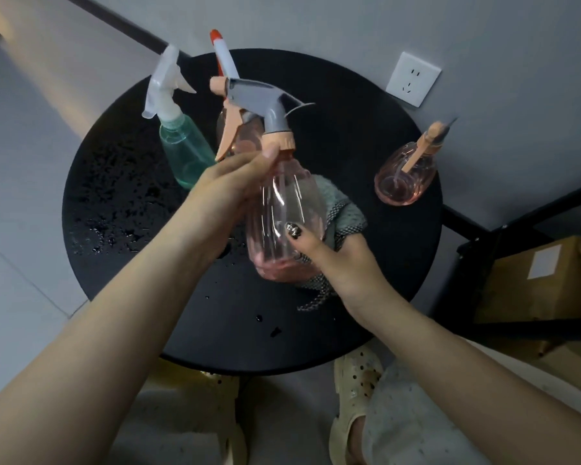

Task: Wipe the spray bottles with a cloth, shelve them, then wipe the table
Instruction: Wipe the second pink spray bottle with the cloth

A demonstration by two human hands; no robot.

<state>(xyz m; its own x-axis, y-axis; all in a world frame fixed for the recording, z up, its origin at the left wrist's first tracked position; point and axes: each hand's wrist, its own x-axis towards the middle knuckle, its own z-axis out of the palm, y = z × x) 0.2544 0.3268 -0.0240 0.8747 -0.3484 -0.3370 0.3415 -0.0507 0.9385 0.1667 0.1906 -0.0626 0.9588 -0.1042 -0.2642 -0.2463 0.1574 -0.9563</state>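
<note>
Holding the pink spray bottle (284,216) up over the middle of the round black table (366,297), so it blocks a good chunk of the tabletop behind it. The left hand (228,186) has its fingers wrapped around the bottle's neck, just under the peach collar and grey trigger head. The right hand (332,250) comes in from the lower right, thumb pressed against the bottle's lower side and the rest of the fingers gripping a green and checkered cloth (342,213) against the far side of it. Most of those fingers are hidden behind the bottle and cloth, so can't say exactly how they lie.

Other stuff around: a teal spray bottle (182,152) with a white trigger stands in the upper left part of the table. Just behind the held bottle there's another pink bottle (239,129) with a white and orange sprayer, mostly covered by the trigger head in front. A third pink bottle (405,177) stands well apart near the table's right edge.

Water droplets (114,213) are scattered all over the left side of the table, with a few more near the bottom edge. A wall socket (412,78) sits upper right, and a cardboard box (544,280) on a dark shelf frame sits at the right edge.
</note>
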